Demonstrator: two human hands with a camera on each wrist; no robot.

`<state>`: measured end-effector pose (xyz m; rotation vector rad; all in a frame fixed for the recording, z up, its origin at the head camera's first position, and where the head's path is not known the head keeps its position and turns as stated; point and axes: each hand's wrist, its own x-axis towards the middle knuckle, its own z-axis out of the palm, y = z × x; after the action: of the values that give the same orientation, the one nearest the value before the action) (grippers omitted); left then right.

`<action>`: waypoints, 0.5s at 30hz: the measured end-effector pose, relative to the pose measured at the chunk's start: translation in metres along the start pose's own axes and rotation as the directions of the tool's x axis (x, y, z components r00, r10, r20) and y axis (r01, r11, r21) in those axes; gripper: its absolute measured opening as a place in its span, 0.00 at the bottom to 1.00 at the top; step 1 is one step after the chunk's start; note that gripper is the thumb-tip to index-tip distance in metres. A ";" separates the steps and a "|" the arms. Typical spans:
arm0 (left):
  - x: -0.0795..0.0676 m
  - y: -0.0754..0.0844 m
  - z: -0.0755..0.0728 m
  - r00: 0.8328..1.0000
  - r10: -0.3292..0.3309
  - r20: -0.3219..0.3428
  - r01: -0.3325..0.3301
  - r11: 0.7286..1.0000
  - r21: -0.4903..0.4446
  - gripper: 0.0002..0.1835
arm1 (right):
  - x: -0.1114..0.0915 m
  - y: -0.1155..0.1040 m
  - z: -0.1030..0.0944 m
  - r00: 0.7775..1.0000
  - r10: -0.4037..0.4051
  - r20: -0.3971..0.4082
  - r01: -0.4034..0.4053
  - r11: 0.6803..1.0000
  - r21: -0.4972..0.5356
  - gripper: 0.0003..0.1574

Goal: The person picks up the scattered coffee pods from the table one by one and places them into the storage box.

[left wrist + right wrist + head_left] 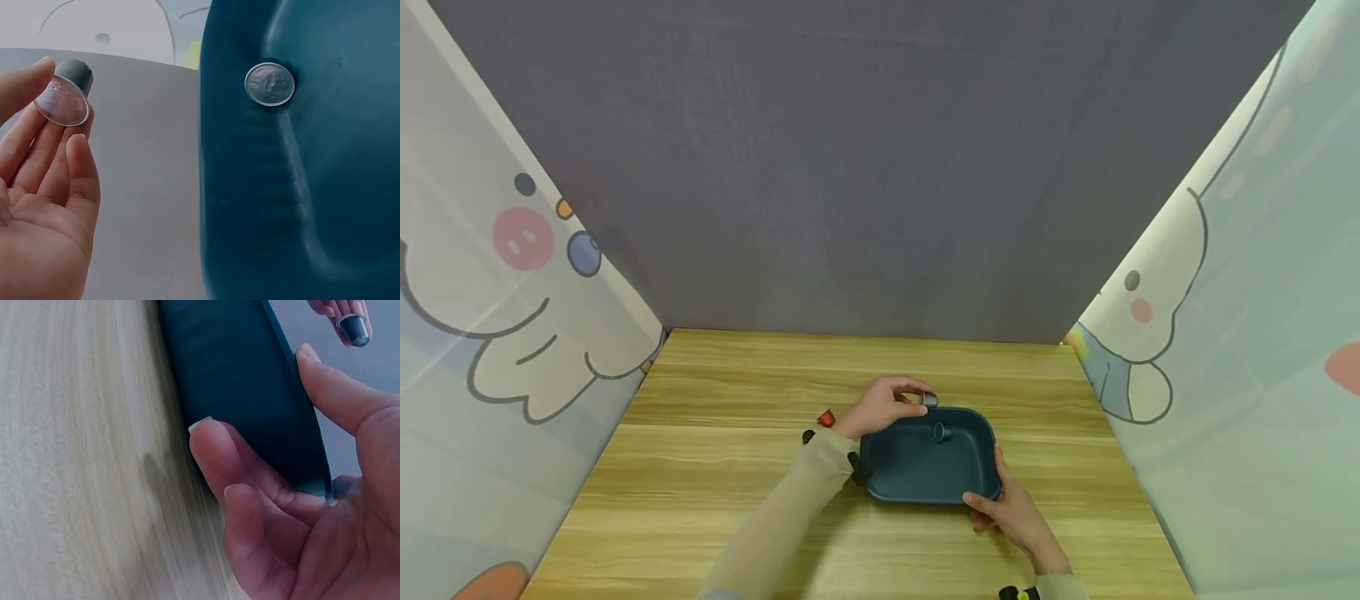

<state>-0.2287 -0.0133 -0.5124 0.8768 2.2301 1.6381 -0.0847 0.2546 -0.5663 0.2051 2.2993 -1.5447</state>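
My left hand (883,403) pinches a grey coffee capsule (930,400) between thumb and fingers, close over the far rim of a dark teal tray (910,471). In the left wrist view, the foil lid of the held capsule (62,103) faces the camera. A second grey capsule (942,432) lies on its side in the tray, near the far wall; its silver lid (269,84) shows in the left wrist view. My right hand (1011,510) grips the tray's near right corner, with the thumb (331,387) at the rim and fingers (219,450) against the outer wall.
A red capsule (827,418) lies on the wood-grain table (700,467), left of the tray and just behind my left wrist. A dark grey panel (865,208) rises at the table's back edge. Printed cartoon panels (1247,333) flank both sides.
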 end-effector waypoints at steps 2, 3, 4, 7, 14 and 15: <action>0.003 -0.001 0.003 1.000 0.001 0.011 -0.001 1.000 0.002 0.17 | 0.000 0.000 0.000 1.000 0.001 -0.004 -0.001 1.000 -0.008 0.69; 0.004 -0.002 0.004 1.000 0.003 0.017 -0.003 1.000 -0.003 0.17 | 0.000 0.000 0.000 1.000 0.002 -0.004 -0.002 1.000 -0.008 0.69; 0.005 -0.003 0.005 1.000 0.005 0.022 -0.004 1.000 -0.006 0.17 | 0.000 0.000 0.000 1.000 0.001 -0.004 -0.001 1.000 -0.009 0.69; 0.008 -0.005 0.010 0.999 0.001 0.033 -0.001 1.000 -0.009 0.16 | 0.000 -0.001 0.000 1.000 -0.003 0.002 0.003 1.000 -0.008 0.70; 0.012 -0.006 0.020 0.999 -0.025 0.049 0.025 1.000 -0.012 0.16 | 0.000 -0.001 0.000 1.000 -0.005 0.009 0.006 1.000 -0.018 0.70; 0.013 -0.007 0.021 0.998 -0.026 0.054 0.027 1.000 -0.017 0.16 | 0.000 -0.001 0.000 1.000 -0.004 0.007 0.004 1.000 -0.020 0.70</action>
<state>-0.2303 0.0095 -0.5238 0.8731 2.1791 1.6006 -0.0851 0.2542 -0.5658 0.1894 2.3105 -1.5213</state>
